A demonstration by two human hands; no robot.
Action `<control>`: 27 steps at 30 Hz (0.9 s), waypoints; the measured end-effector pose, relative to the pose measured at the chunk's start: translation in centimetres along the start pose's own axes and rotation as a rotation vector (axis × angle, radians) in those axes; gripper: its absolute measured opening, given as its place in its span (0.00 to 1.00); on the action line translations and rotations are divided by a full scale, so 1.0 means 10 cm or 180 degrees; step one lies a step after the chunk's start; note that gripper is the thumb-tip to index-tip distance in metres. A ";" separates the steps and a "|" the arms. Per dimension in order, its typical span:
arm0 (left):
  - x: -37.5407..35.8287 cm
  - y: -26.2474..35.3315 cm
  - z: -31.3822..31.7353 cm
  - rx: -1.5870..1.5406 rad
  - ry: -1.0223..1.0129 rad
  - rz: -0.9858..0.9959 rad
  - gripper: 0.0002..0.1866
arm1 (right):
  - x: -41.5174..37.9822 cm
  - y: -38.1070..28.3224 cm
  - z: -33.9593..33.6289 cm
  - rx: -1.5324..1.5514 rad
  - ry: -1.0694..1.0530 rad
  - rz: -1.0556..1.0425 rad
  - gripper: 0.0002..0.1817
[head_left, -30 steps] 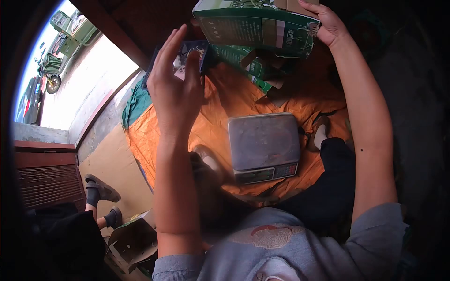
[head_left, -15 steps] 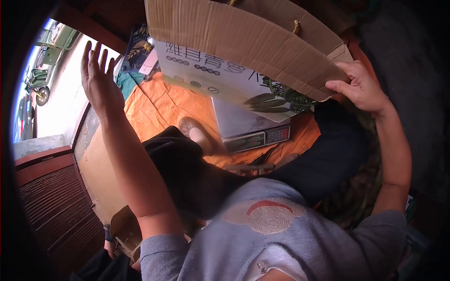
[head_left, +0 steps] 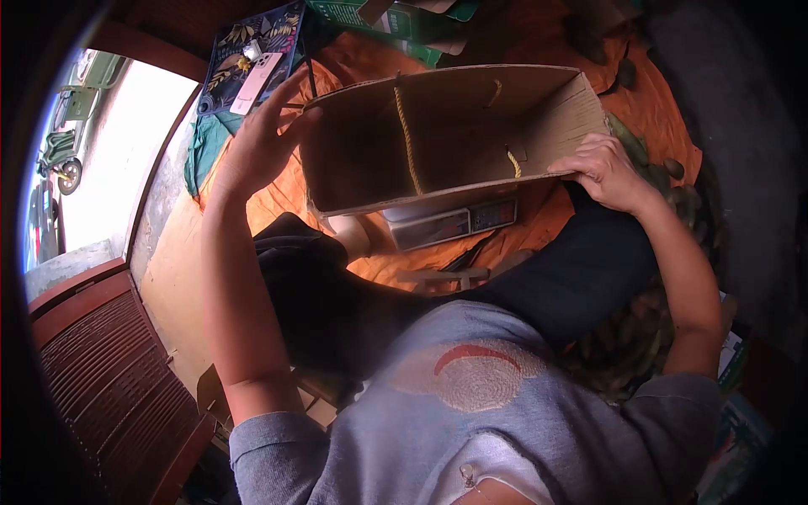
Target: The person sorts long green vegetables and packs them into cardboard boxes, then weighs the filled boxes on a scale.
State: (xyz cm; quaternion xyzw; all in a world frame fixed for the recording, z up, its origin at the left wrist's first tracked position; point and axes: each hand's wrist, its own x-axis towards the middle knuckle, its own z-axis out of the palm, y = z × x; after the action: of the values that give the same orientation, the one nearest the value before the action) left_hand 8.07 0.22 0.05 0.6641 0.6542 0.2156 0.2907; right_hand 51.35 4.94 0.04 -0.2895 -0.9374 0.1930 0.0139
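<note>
An open-topped cardboard box [head_left: 564,118] stands upright over a digital scale [head_left: 433,225], its bare brown inside facing me. One yellow rope handle [head_left: 406,139] stretches across the opening, and more yellow rope shows at the walls. My right hand [head_left: 610,172] grips the rim at the near right corner, fingers curled over the edge. At the left end, my left hand [head_left: 265,139] has its fingers stretched out and apart, with the thumb right at the box's rim. The scale's display and keypad stick out below the near wall; its platform is mostly hidden.
Orange sheeting [head_left: 379,273] covers the floor. A pink phone [head_left: 255,82] lies on a dark patterned box [head_left: 269,38] at the upper left. Green cartons [head_left: 370,18] stand at the back. Greenish produce [head_left: 627,332] is heaped on the right. A slatted wooden panel [head_left: 118,370] is at lower left.
The box has swung from a tilted position, with its printed side showing, to upright with its opening toward me. My left hand has come right, to its left end; my right hand still grips it.
</note>
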 end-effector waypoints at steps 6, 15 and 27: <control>0.07 0.04 0.26 0.1011 -0.0747 0.0105 0.19 | -0.10 0.20 0.24 0.0030 -0.0103 0.0016 0.12; 0.15 0.04 0.41 0.1047 -0.0993 0.0367 0.14 | -0.15 0.31 0.39 -0.0062 -0.0075 -0.0023 0.15; 0.12 0.36 0.41 0.1325 -0.0896 -0.0124 0.20 | 0.30 -0.29 0.32 0.1687 0.0349 0.0541 0.18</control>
State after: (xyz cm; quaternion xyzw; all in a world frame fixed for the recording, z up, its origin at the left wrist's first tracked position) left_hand 13.60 1.05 -0.69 0.7205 0.6502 -0.0240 0.2400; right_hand 46.87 3.31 -2.08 -0.3633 -0.8245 0.4159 0.1235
